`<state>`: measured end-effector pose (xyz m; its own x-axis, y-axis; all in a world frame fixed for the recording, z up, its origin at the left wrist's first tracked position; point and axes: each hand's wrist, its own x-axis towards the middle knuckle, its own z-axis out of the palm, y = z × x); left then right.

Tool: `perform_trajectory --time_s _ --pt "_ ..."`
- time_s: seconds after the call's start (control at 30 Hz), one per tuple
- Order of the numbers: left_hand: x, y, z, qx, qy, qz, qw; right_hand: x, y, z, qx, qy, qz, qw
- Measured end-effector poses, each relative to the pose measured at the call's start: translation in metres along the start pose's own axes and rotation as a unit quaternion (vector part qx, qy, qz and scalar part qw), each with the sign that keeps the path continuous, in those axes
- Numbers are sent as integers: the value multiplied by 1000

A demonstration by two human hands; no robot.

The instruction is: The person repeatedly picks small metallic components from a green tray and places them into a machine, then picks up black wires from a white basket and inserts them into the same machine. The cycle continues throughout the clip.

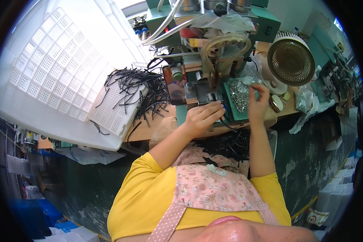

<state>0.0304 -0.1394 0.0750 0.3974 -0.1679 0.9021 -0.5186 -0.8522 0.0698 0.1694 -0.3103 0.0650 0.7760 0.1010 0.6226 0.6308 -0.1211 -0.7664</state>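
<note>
My left hand (205, 117) is at the front of a green bench machine (207, 96), just below its metal block. Its fingers are pressed together, with a thin black strip (229, 126) trailing from under them toward my lap. Right of the machine sits a green tray (241, 115) filled with small shiny metal pieces (238, 95). Over that tray's right side my right hand (259, 101) is raised with thumb and fingers curled together. Whatever is between those fingertips is too small to make out.
Black strips (149, 90) heap over a white perforated basket (121, 103) at left, below a larger white crate (48, 60). More strips (230, 145) lie in front of me. A round fan (291, 60), an oval metal-rimmed case (276, 103) and a bag (302, 101) stand right.
</note>
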Motion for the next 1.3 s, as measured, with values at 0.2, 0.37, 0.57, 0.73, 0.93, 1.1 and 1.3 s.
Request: perform_trajectory --time_s 0.2,0.37,0.57,0.73,0.93,1.1,1.3 --pt "-7 -7 7 4 17 31 999 -4 78 -59 -265 -183 35 946" --pt "-9 -5 8 -18 20 8 1000 -40 96 -56 -387 -191 -43 901" --pt "-8 3 6 -45 23 -34 998 -36 107 -23 -335 -142 -29 931" --pt "-23 13 1 -42 7 -77 996 -29 92 -6 -327 -103 -123 931" --pt "-76 -77 -56 186 24 -230 955 -36 82 3 -201 -60 -27 977" --pt "-131 -164 -113 438 -232 -412 765 -38 85 0 -222 -48 -111 967" --pt "-154 -184 -118 442 -352 -449 692 -33 85 -2 -261 -63 -113 957"
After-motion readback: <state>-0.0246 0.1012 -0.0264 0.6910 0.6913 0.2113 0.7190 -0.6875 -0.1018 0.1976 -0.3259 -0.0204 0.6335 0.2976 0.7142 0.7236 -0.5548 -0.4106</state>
